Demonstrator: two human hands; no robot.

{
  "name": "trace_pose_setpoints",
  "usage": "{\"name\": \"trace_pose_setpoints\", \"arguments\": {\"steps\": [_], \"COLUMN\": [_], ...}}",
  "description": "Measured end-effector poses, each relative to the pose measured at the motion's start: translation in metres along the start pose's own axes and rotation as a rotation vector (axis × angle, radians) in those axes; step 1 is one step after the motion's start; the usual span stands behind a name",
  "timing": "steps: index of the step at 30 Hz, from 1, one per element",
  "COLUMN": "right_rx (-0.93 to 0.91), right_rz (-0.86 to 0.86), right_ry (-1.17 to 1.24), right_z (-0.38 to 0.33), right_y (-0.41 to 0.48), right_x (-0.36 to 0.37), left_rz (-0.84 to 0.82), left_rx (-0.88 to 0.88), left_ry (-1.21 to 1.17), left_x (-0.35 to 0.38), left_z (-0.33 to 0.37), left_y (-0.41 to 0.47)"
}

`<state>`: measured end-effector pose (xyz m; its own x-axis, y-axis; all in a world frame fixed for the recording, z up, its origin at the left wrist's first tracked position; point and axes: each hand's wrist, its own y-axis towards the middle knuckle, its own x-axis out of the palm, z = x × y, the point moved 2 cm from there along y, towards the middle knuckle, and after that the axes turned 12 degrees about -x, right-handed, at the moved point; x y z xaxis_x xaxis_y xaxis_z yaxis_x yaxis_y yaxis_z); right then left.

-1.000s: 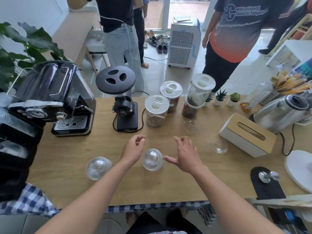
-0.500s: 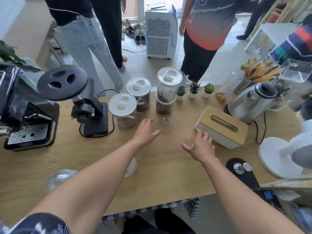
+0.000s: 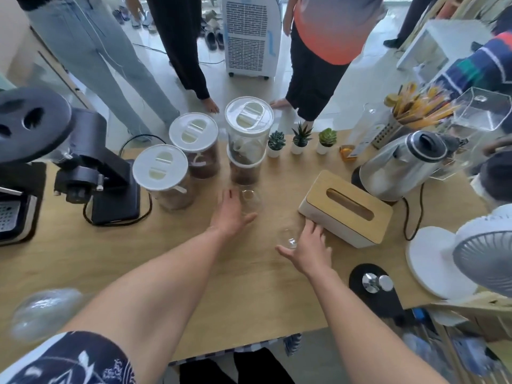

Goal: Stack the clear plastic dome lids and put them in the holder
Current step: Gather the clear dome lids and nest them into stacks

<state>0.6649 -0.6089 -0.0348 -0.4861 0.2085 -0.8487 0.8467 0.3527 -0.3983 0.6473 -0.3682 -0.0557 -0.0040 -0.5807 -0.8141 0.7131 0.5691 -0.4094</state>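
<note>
3 clear dome lids (image 3: 251,202), 2 hands (image 3: 231,214)

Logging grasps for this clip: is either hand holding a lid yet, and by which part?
Neither yet. The left hand reaches open beside one clear dome lid; the right hand is spread at another, no grip closed.

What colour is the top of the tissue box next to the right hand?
The tissue box has a light wooden-brown top over a cream body, seen in the head view.
</note>
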Motion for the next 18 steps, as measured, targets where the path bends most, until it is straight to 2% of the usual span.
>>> {"name": "trace_pose_setpoints", "arguments": {"steps": [8,13,18], "right_rx": [-0.072,-0.101,-0.199], "right_rz": [0.069,0.091,0.122], "right_ry": [0.165,0.211,0.264], "right_z": [-0.018,-0.047,-0.087], "right_y": [-0.01,-0.023,-0.042], "right_x": [0.007,0.005,0.003], "left_rz": [0.052,0.059,0.079], "left_rx": [-0.005,0.067,0.179], "left_ry": [-0.095,-0.226,-0.184], "left_x": [0.007,-0.026,-0.065], "left_z": [-0.002,-0.022,-0.06], "left_y": [-0.003,-0.038,-0.068]}}
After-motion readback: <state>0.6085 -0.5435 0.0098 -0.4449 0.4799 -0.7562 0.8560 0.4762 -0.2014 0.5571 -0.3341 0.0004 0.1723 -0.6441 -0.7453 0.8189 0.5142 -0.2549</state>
